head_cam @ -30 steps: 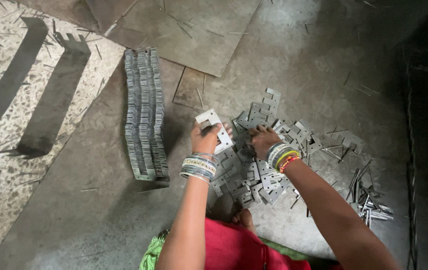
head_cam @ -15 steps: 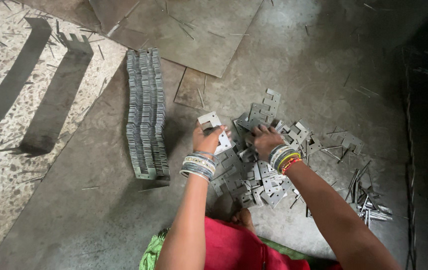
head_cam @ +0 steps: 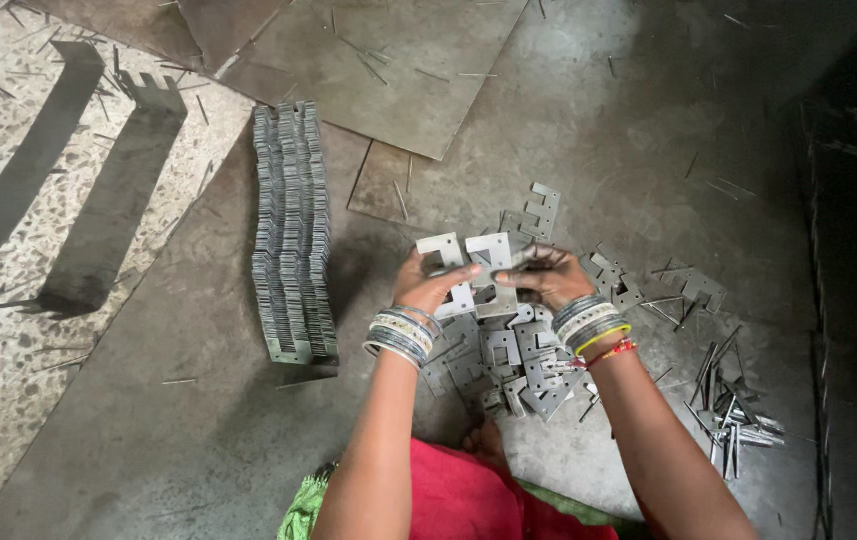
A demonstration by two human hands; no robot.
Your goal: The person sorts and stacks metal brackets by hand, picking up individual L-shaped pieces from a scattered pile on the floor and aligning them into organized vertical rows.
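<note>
grey steel fills this floor from edge to edge. at nine o'clock, dark flat strips (head_cam: pixel 99 230) lie on speckled terrazzo, well apart from the work. moving right, a long row of stamped plates (head_cam: pixel 294 230) stands packed on edge, running from about eleven o'clock down toward the middle; that row reads as the finished share, many pieces already gathered and squared up.

just right of the row's lower end, the left hand (head_cam: pixel 429 285) is closed on a light notched plate (head_cam: pixel 444 262), thumb and fingers pinching its lower part. touching it on the right, a second notched plate (head_cam: pixel 494 262) is pinched by the right hand (head_cam: pixel 549 278), fingers curled over its edge. the two plates sit side by side at the centre, raised a little above the floor, their edges meeting.

below and between the wrists, a loose heap of plates (head_cam: pixel 509 365) lies jumbled flat, and more scatter toward three o'clock; i judge this the share left to gather, smaller than the stacked row. at four o'clock, thin metal offcuts (head_cam: pixel 729 420) lie in a small bundle. at twelve o'clock, large sheet metal (head_cam: pixel 399 70) rests flat.

no box, tray or bin shows anywhere; everything lies straight on the bare floor (head_cam: pixel 179 420).
</note>
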